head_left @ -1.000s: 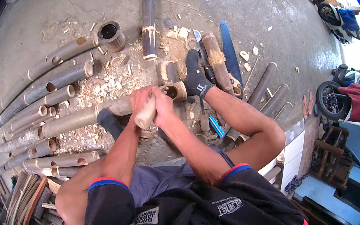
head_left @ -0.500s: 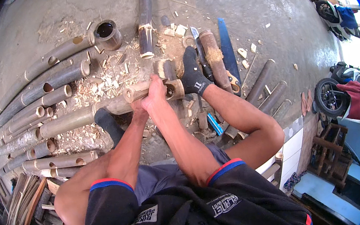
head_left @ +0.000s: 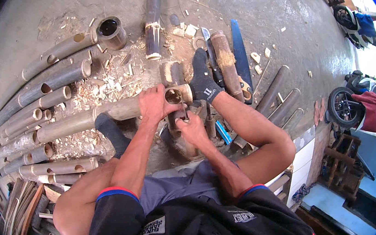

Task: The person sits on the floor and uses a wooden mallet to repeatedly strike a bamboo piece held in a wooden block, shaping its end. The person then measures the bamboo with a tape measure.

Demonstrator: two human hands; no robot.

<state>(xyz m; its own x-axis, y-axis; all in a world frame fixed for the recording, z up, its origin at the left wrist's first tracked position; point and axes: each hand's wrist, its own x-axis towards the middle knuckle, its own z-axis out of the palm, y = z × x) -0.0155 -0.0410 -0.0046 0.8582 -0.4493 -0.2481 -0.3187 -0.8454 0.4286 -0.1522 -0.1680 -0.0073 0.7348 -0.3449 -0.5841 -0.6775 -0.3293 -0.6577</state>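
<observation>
A long pale bamboo pole [head_left: 115, 111] lies across in front of me, with a round hole cut near its right end. My left hand [head_left: 153, 104] rests over the pole just left of that hole, its fingers spread on top and its thumb toward the opening. My right hand [head_left: 192, 128] is closed just below the hole, around something thin and dark that I cannot make out clearly. Under the pole sits a short bamboo piece [head_left: 172, 73] with a pale shaved patch. My socked feet touch the pole near the hole and farther left.
Several bamboo poles with cut holes [head_left: 45, 89] lie at the left. A blue-bladed handsaw [head_left: 240, 51], a long knife [head_left: 211, 52] and a bamboo tube [head_left: 224, 60] lie beyond my right foot. Wood shavings [head_left: 94, 88] litter the floor. A blue object [head_left: 223, 132] lies near my right shin.
My hands have come apart. The short pale bamboo piece they held above the pole is gone from there. My left hand now lies on the pole, and my right hand has moved down-right beside the hole.
</observation>
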